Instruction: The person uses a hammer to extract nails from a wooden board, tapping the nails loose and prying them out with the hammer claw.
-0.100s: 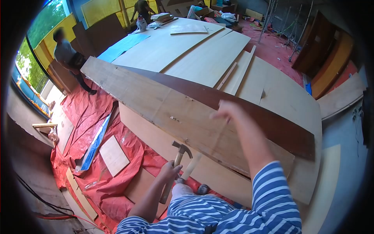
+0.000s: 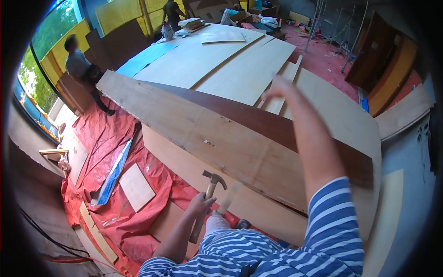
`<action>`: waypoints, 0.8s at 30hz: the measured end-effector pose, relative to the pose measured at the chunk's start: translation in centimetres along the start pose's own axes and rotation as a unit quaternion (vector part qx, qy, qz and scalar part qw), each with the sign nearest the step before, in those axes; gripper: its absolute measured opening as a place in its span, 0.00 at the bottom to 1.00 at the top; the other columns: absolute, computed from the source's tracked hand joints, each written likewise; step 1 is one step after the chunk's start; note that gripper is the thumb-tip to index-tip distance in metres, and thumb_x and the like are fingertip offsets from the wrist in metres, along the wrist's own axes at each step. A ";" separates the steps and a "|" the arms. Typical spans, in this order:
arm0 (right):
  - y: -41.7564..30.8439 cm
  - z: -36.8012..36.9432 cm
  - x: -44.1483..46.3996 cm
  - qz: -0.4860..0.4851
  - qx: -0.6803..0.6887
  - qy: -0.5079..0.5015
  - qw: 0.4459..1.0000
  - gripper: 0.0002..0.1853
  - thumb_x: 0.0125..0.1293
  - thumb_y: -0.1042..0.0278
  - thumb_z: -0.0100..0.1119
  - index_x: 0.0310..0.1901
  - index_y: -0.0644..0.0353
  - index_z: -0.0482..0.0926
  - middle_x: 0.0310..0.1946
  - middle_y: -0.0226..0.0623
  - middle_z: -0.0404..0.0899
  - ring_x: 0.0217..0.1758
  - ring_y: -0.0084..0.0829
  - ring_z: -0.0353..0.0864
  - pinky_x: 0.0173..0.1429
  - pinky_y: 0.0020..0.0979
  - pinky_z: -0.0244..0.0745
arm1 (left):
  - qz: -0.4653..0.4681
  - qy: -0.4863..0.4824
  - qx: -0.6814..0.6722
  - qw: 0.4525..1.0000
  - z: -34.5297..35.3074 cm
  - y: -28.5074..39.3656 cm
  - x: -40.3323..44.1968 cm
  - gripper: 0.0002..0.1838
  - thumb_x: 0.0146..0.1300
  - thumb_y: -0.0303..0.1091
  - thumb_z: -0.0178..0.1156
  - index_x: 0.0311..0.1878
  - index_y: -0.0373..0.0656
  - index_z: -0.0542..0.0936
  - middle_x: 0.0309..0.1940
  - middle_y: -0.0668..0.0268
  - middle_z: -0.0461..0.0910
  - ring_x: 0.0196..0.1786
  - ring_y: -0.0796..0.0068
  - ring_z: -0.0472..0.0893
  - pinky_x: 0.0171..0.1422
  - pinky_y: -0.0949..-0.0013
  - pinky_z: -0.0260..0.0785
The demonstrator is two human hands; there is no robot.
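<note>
My left hand is closed round the wooden handle of a claw hammer, its metal head pointing up near my waist. Ahead of me, my right hand is stretched out over narrow wooden strips lying on pale plywood sheets. Its fingers look loosely apart and slightly blurred, with nothing seen in them; whether they touch a strip I cannot tell. Between me and the strips lie a long, worn wooden board and a dark brown panel partly beneath it.
Red sheeting covers the floor at left, with a small plywood piece on it. One person stands at far left, another at the back. Metal poles and curved panels are at right.
My right hand has moved forward and slightly right, from above the worn board to over the narrow strips. The hammer in my left hand has hardly moved.
</note>
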State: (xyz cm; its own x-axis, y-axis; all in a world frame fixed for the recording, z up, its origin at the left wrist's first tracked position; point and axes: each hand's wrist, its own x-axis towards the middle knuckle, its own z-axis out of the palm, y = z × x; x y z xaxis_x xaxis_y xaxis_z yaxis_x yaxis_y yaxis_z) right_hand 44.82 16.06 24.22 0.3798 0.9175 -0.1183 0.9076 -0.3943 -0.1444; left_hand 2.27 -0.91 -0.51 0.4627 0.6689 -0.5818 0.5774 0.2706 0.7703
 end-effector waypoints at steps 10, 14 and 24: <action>-4.5 -10.1 -6.0 -0.108 0.015 0.137 0.985 0.58 0.51 0.38 0.77 0.76 0.64 0.60 0.60 0.56 0.79 0.58 0.46 0.83 0.63 0.38 0.75 | 0.034 -0.018 0.070 0.997 -8.2 -1.5 1.0 0.17 0.67 0.41 0.66 0.43 0.34 0.78 0.24 0.62 0.80 0.23 0.73 0.80 0.28 0.66 0.75; -0.7 3.8 -15.5 -0.083 0.128 0.021 0.988 0.53 0.52 0.47 0.78 0.74 0.64 0.63 0.55 0.57 0.81 0.56 0.46 0.82 0.61 0.40 0.76 | 0.021 -0.047 0.063 0.997 -9.2 -1.2 1.1 0.17 0.67 0.39 0.67 0.46 0.34 0.76 0.26 0.65 0.79 0.25 0.75 0.81 0.29 0.68 0.75; 16.7 24.7 -31.2 0.270 0.044 -0.106 0.956 0.65 0.44 0.35 0.78 0.81 0.41 0.50 0.83 0.47 0.39 0.85 0.50 0.40 0.82 0.54 0.50 | 0.011 -0.094 0.022 0.995 -5.8 0.0 -0.1 0.26 0.67 0.36 0.65 0.60 0.32 0.67 0.31 0.62 0.79 0.25 0.73 0.80 0.29 0.67 0.76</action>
State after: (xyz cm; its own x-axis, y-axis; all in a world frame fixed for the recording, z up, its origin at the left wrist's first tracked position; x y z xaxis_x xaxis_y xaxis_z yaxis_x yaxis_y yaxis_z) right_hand 43.66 -20.45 1.21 0.7353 0.5516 -0.3938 0.5672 -0.8189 -0.0881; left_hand -1.61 3.04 1.04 0.5910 0.5320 -0.6064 0.5931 0.2230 0.7736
